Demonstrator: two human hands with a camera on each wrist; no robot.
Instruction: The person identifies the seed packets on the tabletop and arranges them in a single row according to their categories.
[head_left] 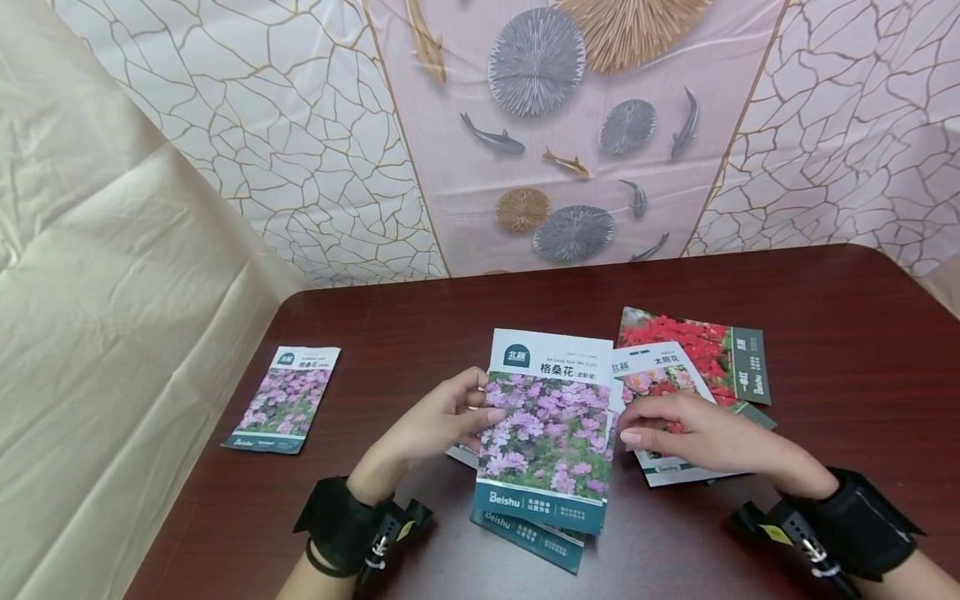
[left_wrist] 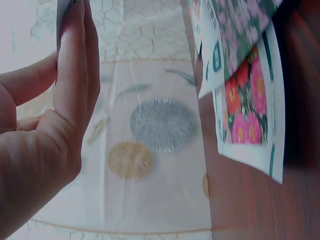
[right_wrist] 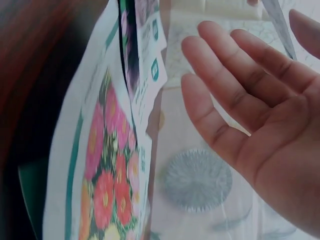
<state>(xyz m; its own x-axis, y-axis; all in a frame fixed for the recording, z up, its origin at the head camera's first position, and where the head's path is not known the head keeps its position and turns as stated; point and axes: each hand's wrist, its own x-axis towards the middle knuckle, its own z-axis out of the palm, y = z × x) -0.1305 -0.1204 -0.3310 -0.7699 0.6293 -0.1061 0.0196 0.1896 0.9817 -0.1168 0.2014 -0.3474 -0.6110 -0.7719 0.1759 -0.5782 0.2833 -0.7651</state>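
Note:
My left hand (head_left: pixel 450 412) pinches the left edge of a seed packet (head_left: pixel 551 433) with purple flowers, white on top and teal along the bottom. It is raised over other packets; the teal end of a lower packet (head_left: pixel 528 542) sticks out beneath it. In the left wrist view, the left hand (left_wrist: pixel 67 100) has its thumb and fingers on the thin packet edge. My right hand (head_left: pixel 693 429) is just right of the held packet, above a packet of pink and red flowers (head_left: pixel 656 379). The right wrist view has this hand (right_wrist: pixel 265 105) with loosely bent fingers and a bare palm.
Under the pink-and-red packet, a packet with red flowers (head_left: pixel 682 346) lies at the right. Another purple-flower packet (head_left: pixel 285 400) lies alone on the left of the dark wooden table (head_left: pixel 375 333). Patterned cloth (head_left: pixel 585 167) hangs behind the table, pale cloth (head_left: pixel 135 292) at its left side.

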